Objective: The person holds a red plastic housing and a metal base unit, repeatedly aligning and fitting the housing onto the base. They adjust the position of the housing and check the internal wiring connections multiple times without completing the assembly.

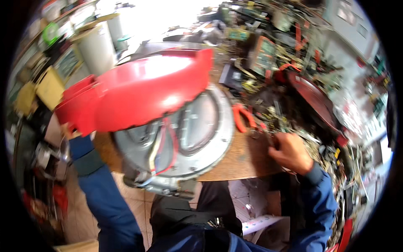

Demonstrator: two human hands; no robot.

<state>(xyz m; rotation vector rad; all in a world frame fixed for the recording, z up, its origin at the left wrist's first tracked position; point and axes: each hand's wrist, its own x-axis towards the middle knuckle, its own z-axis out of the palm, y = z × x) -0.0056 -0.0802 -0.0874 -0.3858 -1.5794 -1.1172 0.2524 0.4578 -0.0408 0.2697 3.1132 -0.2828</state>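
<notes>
Over the metal base (224, 136), we hold the red cover (142, 90) crosswise, left hand (70, 131) gripping its left end, right hand (292, 153) curled well apart, contents unclear.

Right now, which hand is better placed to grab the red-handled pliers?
Likely the right hand: it is close to the pliers, while the left hand holds the red cover farther off.

Curved glossy red cover (142, 94), tilted, partly hiding a round grey metal housing (201, 153)
</notes>
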